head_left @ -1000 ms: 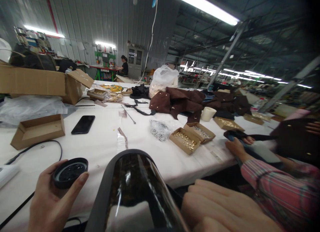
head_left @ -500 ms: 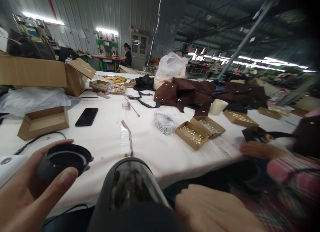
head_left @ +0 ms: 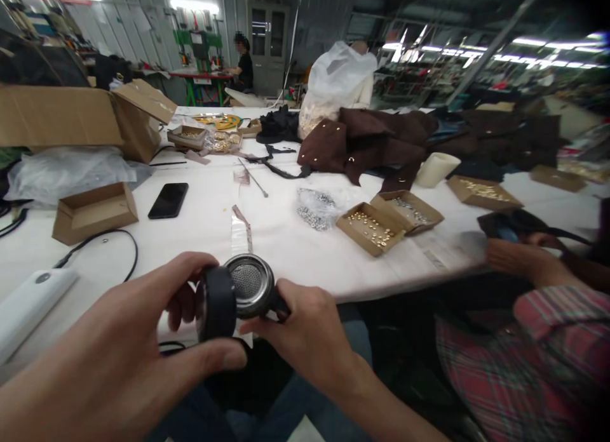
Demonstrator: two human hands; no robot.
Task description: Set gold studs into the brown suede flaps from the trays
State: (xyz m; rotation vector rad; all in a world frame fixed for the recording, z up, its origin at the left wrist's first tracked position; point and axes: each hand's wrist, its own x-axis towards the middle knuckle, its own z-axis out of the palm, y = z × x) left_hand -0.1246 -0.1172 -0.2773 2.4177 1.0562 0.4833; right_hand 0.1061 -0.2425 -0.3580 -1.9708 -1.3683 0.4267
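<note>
My left hand [head_left: 128,328] grips a round black cap [head_left: 220,303] by its edge, thumb below and fingers behind. The cap is turned on its side. In my right hand [head_left: 314,328] is a portafilter-like round metal filter [head_left: 250,278] with a dark rim and a short dark handle, which the fingers wrap round. Its perforated silver disc faces me. Cap and filter are side by side over the table's near edge; whether they touch, I cannot tell.
A white table [head_left: 286,232] holds a phone [head_left: 168,200], an open carton [head_left: 95,214], a white device with a cable [head_left: 35,308], a bag of metal rings [head_left: 315,210], boxes of fittings [head_left: 372,229] and brown fabric [head_left: 362,143]. A co-worker's plaid sleeve [head_left: 548,321] is close on the right.
The large black body with a glossy window is out of sight. My left hand has moved right and tipped the cap sideways. My right hand has come up, showing the metal filter.
</note>
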